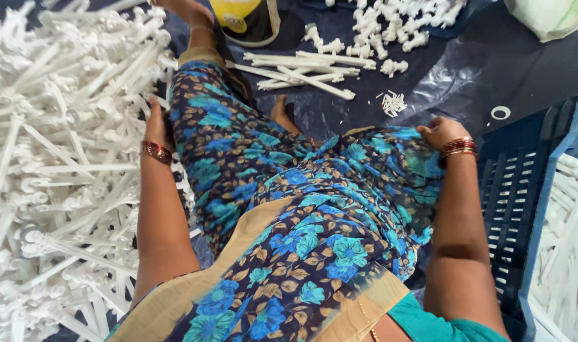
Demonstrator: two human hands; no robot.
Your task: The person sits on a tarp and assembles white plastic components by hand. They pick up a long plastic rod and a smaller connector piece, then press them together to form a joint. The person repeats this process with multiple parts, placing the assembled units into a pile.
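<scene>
My left hand (156, 123) reaches down into the edge of a big heap of white plastic moulded frames (61, 164) on my left; its fingers are buried among the pieces, so what it grips cannot be seen. My right hand (439, 132) rests curled on my right knee, on the blue flowered cloth (301, 202), and nothing shows in it. Red bangles sit on both wrists. I sit on the floor with my legs stretched forward.
A small bundle of white rods (304, 68) lies ahead on the dark plastic sheet (466, 76). Loose white fittings (390, 25) are piled at the far centre. A yellow and black container (244, 19) stands by my foot. A blue crate (529, 196) with white parts is at the right.
</scene>
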